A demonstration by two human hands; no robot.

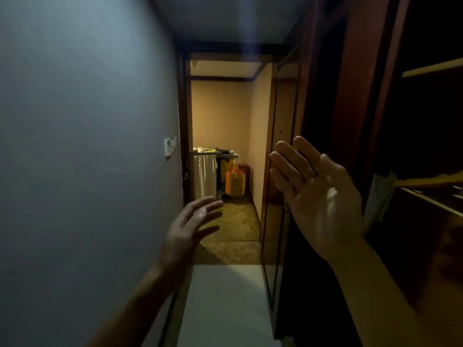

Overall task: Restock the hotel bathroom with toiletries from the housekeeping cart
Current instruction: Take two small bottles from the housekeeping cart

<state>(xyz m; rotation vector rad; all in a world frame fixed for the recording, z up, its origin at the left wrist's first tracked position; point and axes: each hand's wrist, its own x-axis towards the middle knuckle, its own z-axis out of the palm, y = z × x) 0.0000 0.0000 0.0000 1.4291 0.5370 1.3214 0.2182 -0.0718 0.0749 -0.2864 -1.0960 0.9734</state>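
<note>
Ahead, with your left hand (190, 222) and right hand (319, 196) both spread wide and holding nothing, the housekeeping cart (205, 175) stands beyond the doorway (186, 116), its toiletries (204, 149) too small to tell apart, probably light, slick packs, so pinch their sides.

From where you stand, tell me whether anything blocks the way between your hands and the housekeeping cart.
Nothing visible does. The left hand and right hand are open and empty. The door stands open on the right, and the carpet shows no obstacle up to the housekeeping cart ahead.
</note>
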